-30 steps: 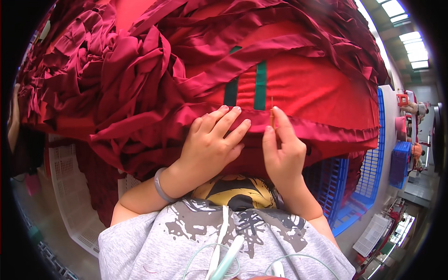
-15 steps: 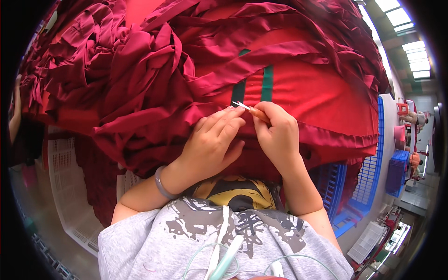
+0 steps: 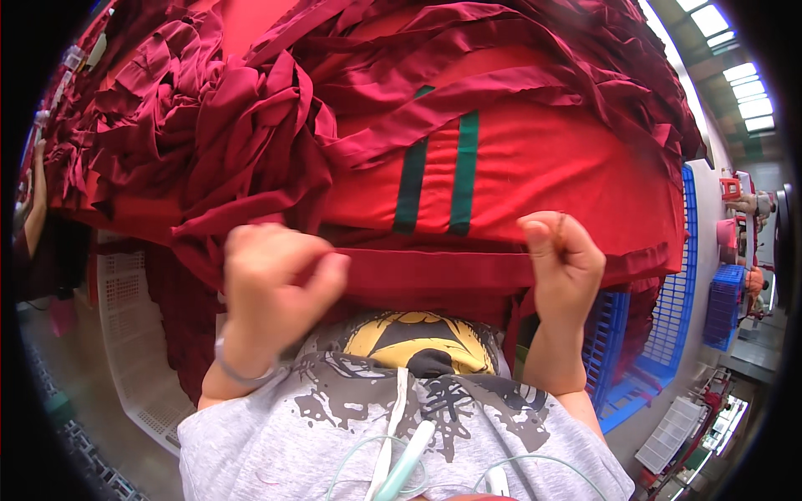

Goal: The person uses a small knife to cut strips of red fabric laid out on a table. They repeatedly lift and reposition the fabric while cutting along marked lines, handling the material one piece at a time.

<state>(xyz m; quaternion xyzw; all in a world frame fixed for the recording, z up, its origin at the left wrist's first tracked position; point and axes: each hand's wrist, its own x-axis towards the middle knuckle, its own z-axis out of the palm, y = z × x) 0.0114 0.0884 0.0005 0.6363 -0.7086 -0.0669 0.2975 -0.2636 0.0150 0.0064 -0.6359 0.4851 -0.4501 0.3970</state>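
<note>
A long dark red fabric strip (image 3: 426, 270) runs across the near edge of a brighter red cloth (image 3: 568, 167). My left hand (image 3: 280, 280), blurred by motion, is curled closed at the strip's left part; its fingertips are partly hidden. Over the strip's right part, my right hand (image 3: 564, 263) is closed round a small brownish handle, that of a seam ripper (image 3: 559, 230); its pointed tip is hidden now. Between the hands, two dark green bands (image 3: 462, 175) lie on the bright red cloth.
Crumpled dark red fabric (image 3: 209, 125) is heaped at the left and along the back. A white perforated basket (image 3: 125, 334) stands below on the left, a blue crate (image 3: 664, 317) on the right. Another person's arm (image 3: 38, 200) shows at the far left.
My hands have moved apart, left hand leftward, right hand rightward and nearer me. The strip now stretches straight between them. The seam ripper's tip no longer shows, and the green bands are more exposed.
</note>
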